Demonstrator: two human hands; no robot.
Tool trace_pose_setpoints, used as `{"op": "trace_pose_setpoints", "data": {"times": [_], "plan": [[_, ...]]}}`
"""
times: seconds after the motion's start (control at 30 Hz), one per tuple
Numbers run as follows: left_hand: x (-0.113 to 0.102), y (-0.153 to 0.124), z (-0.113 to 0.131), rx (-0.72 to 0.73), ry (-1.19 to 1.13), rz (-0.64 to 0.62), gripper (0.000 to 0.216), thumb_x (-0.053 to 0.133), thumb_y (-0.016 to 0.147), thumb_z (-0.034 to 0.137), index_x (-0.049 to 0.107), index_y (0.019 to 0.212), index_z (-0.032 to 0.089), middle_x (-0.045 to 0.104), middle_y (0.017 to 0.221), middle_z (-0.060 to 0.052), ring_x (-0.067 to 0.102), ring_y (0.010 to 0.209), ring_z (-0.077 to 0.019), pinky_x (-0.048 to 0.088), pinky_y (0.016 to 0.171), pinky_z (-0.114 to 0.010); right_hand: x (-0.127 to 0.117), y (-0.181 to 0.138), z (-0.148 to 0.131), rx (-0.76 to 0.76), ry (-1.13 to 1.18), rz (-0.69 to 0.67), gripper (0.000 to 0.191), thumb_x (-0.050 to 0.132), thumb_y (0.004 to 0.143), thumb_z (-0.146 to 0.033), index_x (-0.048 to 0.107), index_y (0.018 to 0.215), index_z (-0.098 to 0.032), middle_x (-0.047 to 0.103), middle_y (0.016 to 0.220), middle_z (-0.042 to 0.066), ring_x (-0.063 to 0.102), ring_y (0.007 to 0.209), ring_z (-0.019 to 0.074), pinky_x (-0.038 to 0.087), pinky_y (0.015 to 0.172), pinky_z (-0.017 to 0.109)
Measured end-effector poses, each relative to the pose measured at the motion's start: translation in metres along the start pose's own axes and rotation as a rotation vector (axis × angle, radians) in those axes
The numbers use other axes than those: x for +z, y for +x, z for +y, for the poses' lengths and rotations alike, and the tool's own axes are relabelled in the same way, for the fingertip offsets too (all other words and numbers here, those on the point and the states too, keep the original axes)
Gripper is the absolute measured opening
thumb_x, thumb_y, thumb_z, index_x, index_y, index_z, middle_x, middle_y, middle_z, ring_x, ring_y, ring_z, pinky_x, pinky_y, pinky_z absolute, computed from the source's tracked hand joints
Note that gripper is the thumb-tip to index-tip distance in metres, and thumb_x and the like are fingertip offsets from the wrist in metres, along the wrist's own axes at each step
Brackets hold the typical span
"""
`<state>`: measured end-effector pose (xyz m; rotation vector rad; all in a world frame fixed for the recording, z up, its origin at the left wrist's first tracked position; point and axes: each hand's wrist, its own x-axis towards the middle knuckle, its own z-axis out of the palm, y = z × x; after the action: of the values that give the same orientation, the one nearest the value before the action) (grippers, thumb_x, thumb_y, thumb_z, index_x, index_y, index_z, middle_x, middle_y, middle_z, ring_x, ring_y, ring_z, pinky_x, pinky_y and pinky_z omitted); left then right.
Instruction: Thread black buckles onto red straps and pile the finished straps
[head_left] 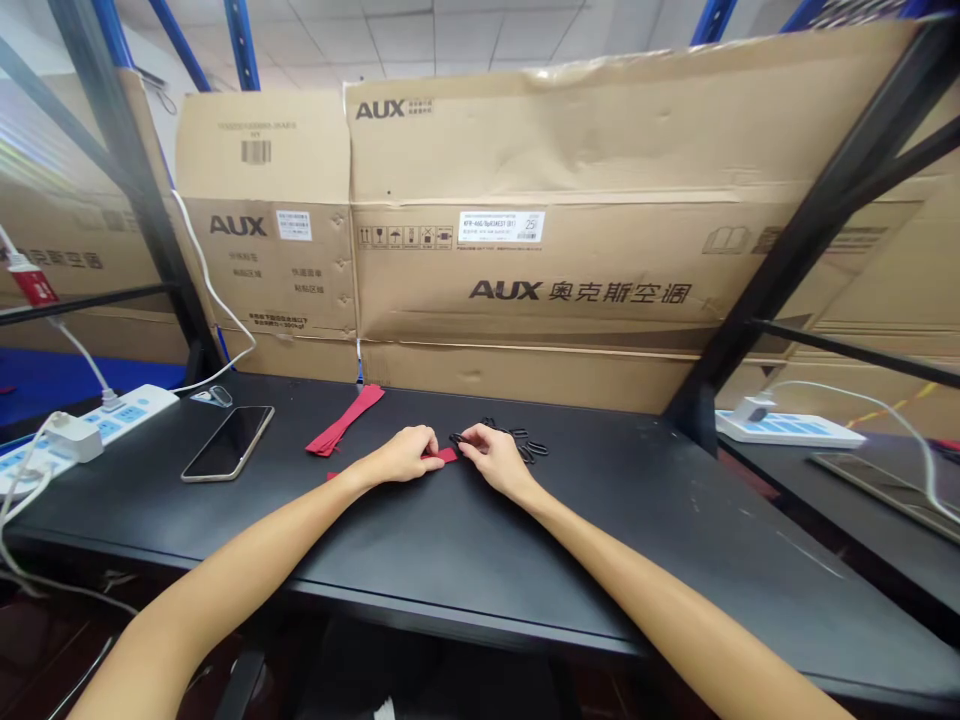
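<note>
My left hand [407, 455] is closed on the end of a red strap [448, 455] lying on the black table [465, 540]. My right hand [491, 455] pinches a small black ring [456, 439] right at the strap's tip. A pile of several more black rings [525, 442] lies just behind my right hand. A stack of red straps [346, 419] rests to the left, behind my left hand.
A phone [229, 442] lies face up at the left, beside a white power strip [90, 425] with a charger and cables. Large AUX cardboard boxes [525, 250] wall the back. A black rack post [787, 260] slants at the right, with another power strip [787, 428] beyond.
</note>
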<state>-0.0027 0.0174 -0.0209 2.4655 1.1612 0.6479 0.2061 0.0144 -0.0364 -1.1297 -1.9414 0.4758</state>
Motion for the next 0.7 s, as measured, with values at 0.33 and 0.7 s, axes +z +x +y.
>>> {"op": "trace_pose_setpoints", "data": {"times": [0.33,0.7], "plan": [[-0.003,0.001,0.0,-0.112,-0.056,-0.066,0.019,0.063,0.071,0.03,0.063,0.084,0.017,0.066,0.082,-0.002,0.059,0.071,-0.0156,0.04,0.062,-0.024,-0.001,-0.001,-0.005,0.024,0.04,-0.023,0.018,0.058,0.076,-0.034,0.062,0.08,-0.018,0.068,0.077,0.004,0.061,0.067,0.0166,0.049,0.066,0.029],[0.002,-0.004,0.015,-0.032,0.081,0.052,0.027,0.046,0.086,0.037,0.059,0.073,0.017,0.059,0.063,-0.003,0.052,0.057,-0.0139,0.032,0.057,-0.024,-0.002,-0.001,-0.007,0.086,0.196,-0.024,0.021,0.062,0.075,-0.037,0.064,0.084,-0.018,0.07,0.08,0.006,0.067,0.075,0.0203,0.052,0.071,0.032]]}}
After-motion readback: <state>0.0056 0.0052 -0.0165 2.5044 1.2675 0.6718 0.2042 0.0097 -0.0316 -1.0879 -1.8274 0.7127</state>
